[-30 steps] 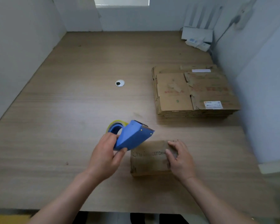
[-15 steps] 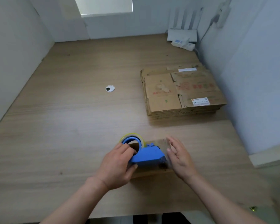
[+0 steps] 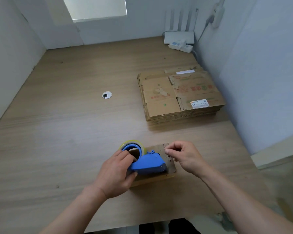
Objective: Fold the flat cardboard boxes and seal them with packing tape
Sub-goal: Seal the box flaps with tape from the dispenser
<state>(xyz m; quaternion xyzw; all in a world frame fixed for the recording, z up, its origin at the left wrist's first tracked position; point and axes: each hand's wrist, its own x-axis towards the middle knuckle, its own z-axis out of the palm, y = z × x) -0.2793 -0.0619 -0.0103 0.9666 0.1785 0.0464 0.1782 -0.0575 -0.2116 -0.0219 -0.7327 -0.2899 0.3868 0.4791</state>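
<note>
left hand (image 3: 116, 174), right hand (image 3: 187, 157) bare; forearms (image 3: 71, 215) uncovered to frame edge

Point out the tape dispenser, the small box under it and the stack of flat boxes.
tape dispenser (image 3: 147, 163): head view, on its blue body.
small box (image 3: 156, 147): head view, on the bare top face behind the dispenser.
stack of flat boxes (image 3: 161, 97): head view, on the top sheet's left panel.

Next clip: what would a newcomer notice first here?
A bright blue tape dispenser, gripped by the left hand, sits on a small cardboard box front and centre. The right hand hovers beside it, fingers curled. A stack of flat boxes lies at the far right.
</note>
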